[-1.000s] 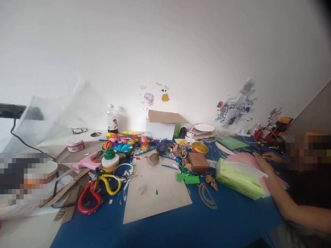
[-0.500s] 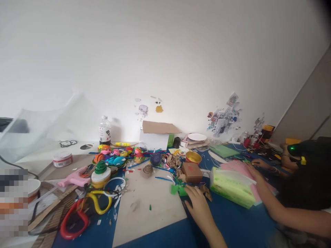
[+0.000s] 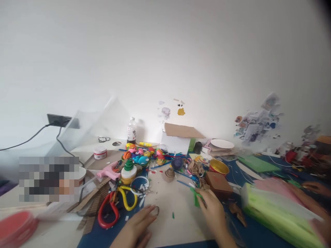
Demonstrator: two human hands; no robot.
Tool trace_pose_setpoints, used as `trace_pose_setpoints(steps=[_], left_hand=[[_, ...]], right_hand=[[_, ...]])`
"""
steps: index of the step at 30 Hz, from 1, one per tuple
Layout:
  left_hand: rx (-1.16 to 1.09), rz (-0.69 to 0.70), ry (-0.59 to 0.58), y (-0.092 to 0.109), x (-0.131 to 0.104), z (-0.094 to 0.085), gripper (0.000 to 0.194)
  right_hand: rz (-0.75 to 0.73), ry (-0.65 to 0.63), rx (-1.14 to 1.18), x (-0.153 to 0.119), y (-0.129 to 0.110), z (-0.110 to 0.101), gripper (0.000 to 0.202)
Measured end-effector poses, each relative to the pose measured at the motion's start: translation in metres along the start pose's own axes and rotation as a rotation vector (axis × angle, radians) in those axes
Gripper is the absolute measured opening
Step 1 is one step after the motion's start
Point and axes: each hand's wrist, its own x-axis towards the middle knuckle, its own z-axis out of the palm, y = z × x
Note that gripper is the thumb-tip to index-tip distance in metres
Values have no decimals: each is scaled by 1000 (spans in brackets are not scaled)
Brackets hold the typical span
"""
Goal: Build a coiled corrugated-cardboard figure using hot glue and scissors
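My right hand (image 3: 213,208) is closed on a piece of green paper (image 3: 196,198) at the right edge of the grey board (image 3: 178,224). My left hand (image 3: 137,224) is over the board's left side, fingers bent together, with a small dark curled ring (image 3: 156,210) at its fingertips. A tiny green scrap (image 3: 173,215) lies on the board between my hands. Farther back stands a small brown ridged cone (image 3: 169,174). Red-and-yellow-handled scissors (image 3: 108,213) lie left of my left hand. Beyond my right hand is a brown box (image 3: 219,184).
A pink glue gun (image 3: 109,171), a green coiled cone on a jar (image 3: 128,174) and colourful small crafts (image 3: 141,159) crowd the left. A green tissue pack (image 3: 279,217) is at right, near another person's hand (image 3: 312,187). A bottle (image 3: 131,131) stands by the wall.
The view has swung left, so things appear farther right. My left hand has come into view with the small ring. My right hand now grips the green paper and has drawn it toward the board.
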Motion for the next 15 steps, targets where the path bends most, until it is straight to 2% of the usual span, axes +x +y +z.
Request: trace_pose_setpoints(steps=[4,7,10,15], left_hand=[[84,101,-164,-1,8,25,58],[88,77,-173,0,3,27,55],[108,39,-143,4,-3,21,45],[223,53,-81,11,-1,19,44]], right_hand=[[-93,-89,6,13,-31,37,30],[-153,-167,45,8,-44,52,41],[-168,-192,72,1,-47,51,37],[-158,-178,86,-3,-49,42,28]])
